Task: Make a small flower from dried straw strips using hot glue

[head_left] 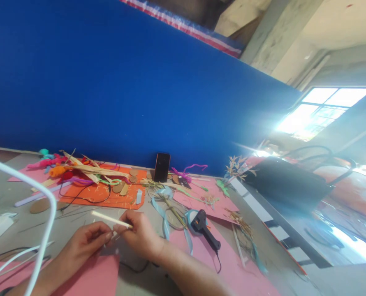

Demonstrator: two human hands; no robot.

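Observation:
Both my hands meet low in the middle of the view, over a grey table (78, 228). My right hand (141, 234) is closed in a pinch on a thin pale strip (109, 218) that sticks out up and to the left. My left hand (86, 242) is closed too, its fingertips pinching something small at the strip's near end, touching the right hand's fingers. A pink paper sheet (93, 273) lies just below the hands.
A black glue gun (205, 230) lies right of my hands on pink paper. An orange sheet (109, 193) holds dried leaves, yarn and brown discs. A dark phone (162, 167) leans on the blue wall. White cable (44, 197) arcs at left. A black bag (290, 181) sits right.

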